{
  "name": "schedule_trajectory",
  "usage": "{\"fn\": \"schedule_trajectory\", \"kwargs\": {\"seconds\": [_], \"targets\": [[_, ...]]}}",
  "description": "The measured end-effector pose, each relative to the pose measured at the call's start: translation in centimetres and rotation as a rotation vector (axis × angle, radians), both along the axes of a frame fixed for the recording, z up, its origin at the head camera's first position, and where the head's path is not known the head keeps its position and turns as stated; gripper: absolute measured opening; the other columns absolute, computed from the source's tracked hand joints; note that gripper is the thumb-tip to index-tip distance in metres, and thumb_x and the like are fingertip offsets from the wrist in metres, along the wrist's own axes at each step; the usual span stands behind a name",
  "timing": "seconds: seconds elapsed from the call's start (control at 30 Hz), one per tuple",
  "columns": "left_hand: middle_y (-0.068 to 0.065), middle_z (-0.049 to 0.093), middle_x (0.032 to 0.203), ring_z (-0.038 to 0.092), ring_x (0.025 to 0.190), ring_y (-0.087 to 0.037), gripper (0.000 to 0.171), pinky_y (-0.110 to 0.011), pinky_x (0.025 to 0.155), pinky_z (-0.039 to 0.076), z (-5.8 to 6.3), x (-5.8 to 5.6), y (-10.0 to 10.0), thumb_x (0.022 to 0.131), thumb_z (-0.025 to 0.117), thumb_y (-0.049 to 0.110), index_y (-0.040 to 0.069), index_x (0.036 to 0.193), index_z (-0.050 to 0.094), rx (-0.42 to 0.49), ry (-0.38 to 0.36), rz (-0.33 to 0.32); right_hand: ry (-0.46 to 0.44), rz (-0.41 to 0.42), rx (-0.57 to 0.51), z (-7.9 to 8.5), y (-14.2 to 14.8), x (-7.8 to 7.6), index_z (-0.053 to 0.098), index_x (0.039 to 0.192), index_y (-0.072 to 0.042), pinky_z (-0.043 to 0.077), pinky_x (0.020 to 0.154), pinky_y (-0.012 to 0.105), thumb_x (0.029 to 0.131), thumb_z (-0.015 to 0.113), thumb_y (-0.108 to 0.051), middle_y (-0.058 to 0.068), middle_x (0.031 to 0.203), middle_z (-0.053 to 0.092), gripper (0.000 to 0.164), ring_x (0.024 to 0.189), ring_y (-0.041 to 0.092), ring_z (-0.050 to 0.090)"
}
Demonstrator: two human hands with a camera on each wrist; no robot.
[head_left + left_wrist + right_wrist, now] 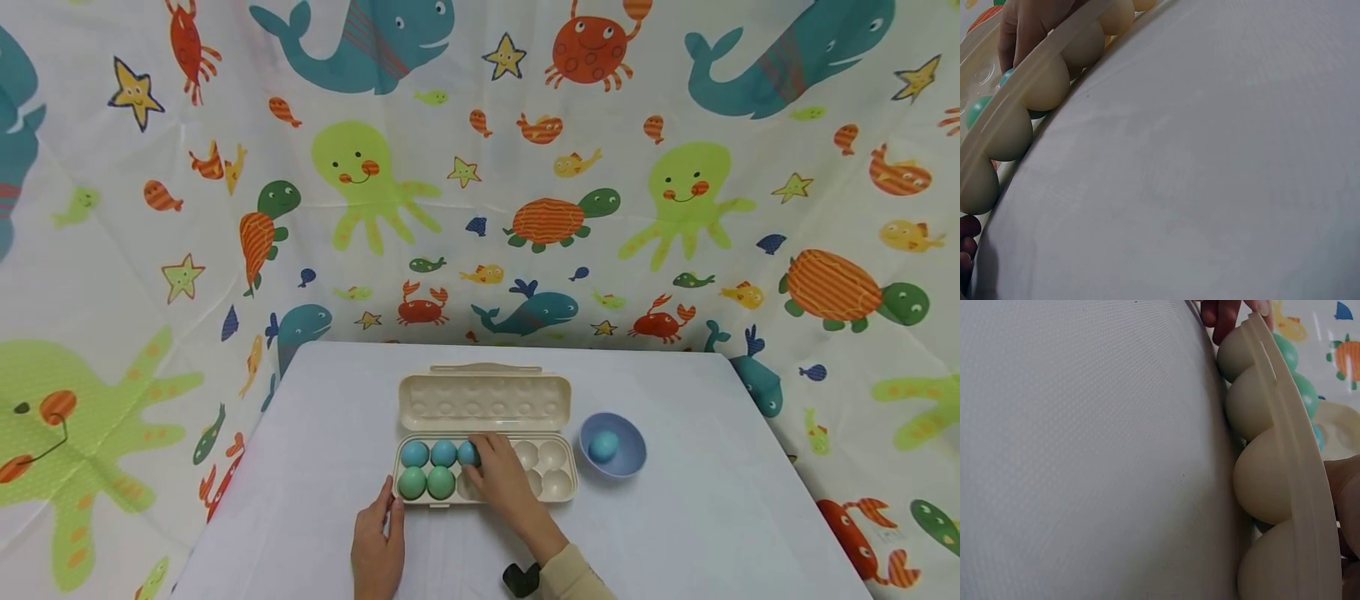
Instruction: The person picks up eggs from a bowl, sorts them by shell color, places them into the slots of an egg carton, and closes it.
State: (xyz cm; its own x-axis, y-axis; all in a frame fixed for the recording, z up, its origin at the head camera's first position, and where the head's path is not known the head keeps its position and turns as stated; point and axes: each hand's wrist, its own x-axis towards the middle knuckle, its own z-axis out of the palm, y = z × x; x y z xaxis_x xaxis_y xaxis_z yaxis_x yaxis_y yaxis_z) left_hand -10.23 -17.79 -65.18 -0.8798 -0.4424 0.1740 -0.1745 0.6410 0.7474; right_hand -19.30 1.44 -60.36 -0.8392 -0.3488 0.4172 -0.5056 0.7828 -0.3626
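Note:
A cream egg carton (pixel 558 497) lies open on the table, its lid (pixel 484 402) folded back behind it. Two blue balls (pixel 429 453) and two green balls (pixel 426 482) sit in the cups at its left end. My right hand (pixel 504 479) reaches over the carton and pinches a third blue ball (pixel 467 453) in the back row, beside the other two. My left hand (pixel 378 533) holds the carton's front left corner, its fingertips (pixel 969 226) beside the end cup in the left wrist view. Several cups right of my right hand hold nothing.
A blue-violet bowl (pixel 632 446) with one blue ball (pixel 603 446) in it stands right of the carton. A white cloth covers the table (pixel 697 517). Behind hangs a curtain (pixel 480 179) printed with sea animals. A black device (pixel 521 579) sits by my right sleeve.

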Motion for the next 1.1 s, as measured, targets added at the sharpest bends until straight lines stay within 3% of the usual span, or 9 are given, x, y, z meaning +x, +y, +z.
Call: {"fn": "schedule_trajectory", "kwargs": {"seconds": [0.3,0.5,0.8,1.1], "targets": [[-0.005,0.069,0.099,0.057,0.092,-0.016,0.042,-0.038,0.082,0.055,0.0,0.1,0.1,0.104,0.056,0.024,0.009,0.143,0.056,0.010,-0.015,-0.008,0.001,-0.014,0.066,-0.2,0.3,0.4,0.061,0.124,-0.005,0.054,0.092,0.041,0.083,0.082,-0.019,0.010,0.116,0.065,0.048,0.106,0.026,0.063],[-0.006,0.069,0.101,0.058,0.092,-0.017,0.042,-0.039,0.082,0.055,0.0,0.1,0.0,0.104,0.055,0.024,0.008,0.143,0.055,0.014,-0.018,-0.014,-0.057,-0.039,0.055,1.1,1.2,1.0,0.060,0.130,-0.007,0.052,0.097,0.040,0.087,0.078,-0.019,0.010,0.122,0.064,0.048,0.114,0.025,0.061],[-0.006,0.070,0.101,0.059,0.093,-0.018,0.042,-0.040,0.082,0.055,-0.6,0.0,0.0,0.103,0.057,0.023,0.008,0.142,0.056,0.002,0.019,-0.015,0.165,-0.074,-0.038,3.0,4.1,0.6,0.066,0.118,-0.002,0.055,0.084,0.039,0.081,0.081,-0.008,0.011,0.107,0.066,0.041,0.097,0.027,0.063],[-0.007,0.071,0.103,0.059,0.094,-0.019,0.042,-0.039,0.081,0.055,-0.5,0.0,-0.2,0.104,0.056,0.023,0.008,0.143,0.055,0.004,0.007,-0.025,0.163,-0.198,-0.075,4.8,7.9,0.6,0.065,0.115,0.004,0.055,0.085,0.046,0.081,0.080,-0.005,0.016,0.107,0.066,0.038,0.100,0.034,0.063]]}}
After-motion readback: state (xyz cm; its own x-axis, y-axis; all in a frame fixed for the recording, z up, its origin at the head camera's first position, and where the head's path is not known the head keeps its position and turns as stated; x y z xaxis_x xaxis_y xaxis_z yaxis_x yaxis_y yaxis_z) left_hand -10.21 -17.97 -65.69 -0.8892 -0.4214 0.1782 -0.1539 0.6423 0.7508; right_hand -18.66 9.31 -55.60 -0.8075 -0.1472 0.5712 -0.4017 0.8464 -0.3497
